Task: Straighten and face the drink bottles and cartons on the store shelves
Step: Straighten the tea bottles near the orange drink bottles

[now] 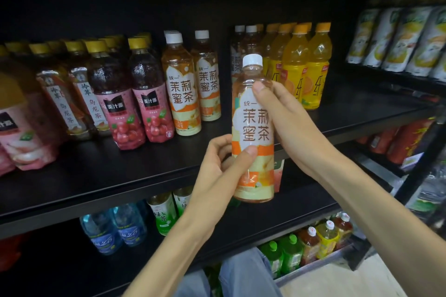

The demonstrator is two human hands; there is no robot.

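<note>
Holding tea bottle [253, 128] off shelf, upright, long axis 12-to-6, label toward me. My left hand [222, 166] pinches lower body, thumb on front; my right hand [282, 118] wraps upper body from 3 o'clock. Open slot on top shelf [96, 176] lies at 11 o'clock from bottle, beside two matching tea bottles [193, 84] in front row; I judge right hand nearer for set-down. Front row counts: two red juice bottles [142, 103], roughly four orange drink bottles [306, 67], rows behind unclear.
</note>
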